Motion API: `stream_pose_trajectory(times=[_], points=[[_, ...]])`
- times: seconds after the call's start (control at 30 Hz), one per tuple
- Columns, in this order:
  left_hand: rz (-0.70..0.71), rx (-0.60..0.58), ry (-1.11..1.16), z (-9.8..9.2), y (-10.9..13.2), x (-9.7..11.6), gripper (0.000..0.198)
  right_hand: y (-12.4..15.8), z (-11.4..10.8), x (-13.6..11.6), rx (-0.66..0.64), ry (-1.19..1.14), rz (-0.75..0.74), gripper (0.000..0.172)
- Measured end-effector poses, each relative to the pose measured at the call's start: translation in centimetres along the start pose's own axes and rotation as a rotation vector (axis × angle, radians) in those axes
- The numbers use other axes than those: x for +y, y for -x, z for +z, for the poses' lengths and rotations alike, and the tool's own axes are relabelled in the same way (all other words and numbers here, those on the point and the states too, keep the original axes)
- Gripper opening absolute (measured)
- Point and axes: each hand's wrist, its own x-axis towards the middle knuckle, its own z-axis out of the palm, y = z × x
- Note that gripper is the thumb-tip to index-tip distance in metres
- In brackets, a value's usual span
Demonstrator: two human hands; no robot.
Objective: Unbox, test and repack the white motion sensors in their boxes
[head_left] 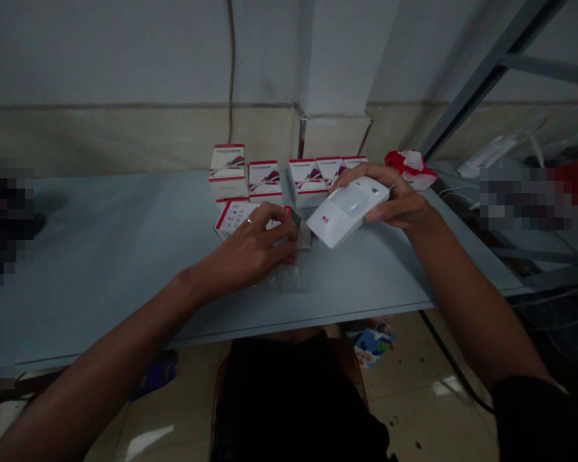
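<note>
As right hand (pixel 395 200) grips, white sensor (pixel 349 210), diagonal

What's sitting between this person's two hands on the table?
The head view shows a small pale block on the tabletop, between the left hand and the white plastic device held in the right hand.

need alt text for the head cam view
The right hand holds a white plastic device with a frosted window above a pale grey-blue table, while the left hand rests over a clear plastic bag. White and red product boxes stand behind them.
</note>
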Motion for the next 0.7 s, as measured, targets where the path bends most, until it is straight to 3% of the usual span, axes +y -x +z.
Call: stream_pose_trajectory(times=[0.13,0.27,0.43,0.53,0.7], points=[[-0.094,0.193,-0.025,-0.2,-0.2,-0.2,0.005,-0.1,0.9,-0.1,0.016,-0.022,0.012,0.065],[-0.179,0.356,-0.013,-0.2,-0.1,-0.6,0.005,-0.1,2.1,-0.1,-0.092,0.036,-0.038,0.060],[-0.222,0.397,0.014,0.2,0.3,-0.8,0.007,0.2,3.4,0.1,-0.113,0.118,-0.133,0.054],[-0.240,0.411,0.028,0.3,0.4,-0.6,0.007,0.3,3.9,0.2,-0.044,0.154,-0.176,0.055],[-0.261,0.531,0.000,0.0,0.0,-0.2,0.004,0.3,4.2,0.3,0.042,0.134,-0.250,0.054]])
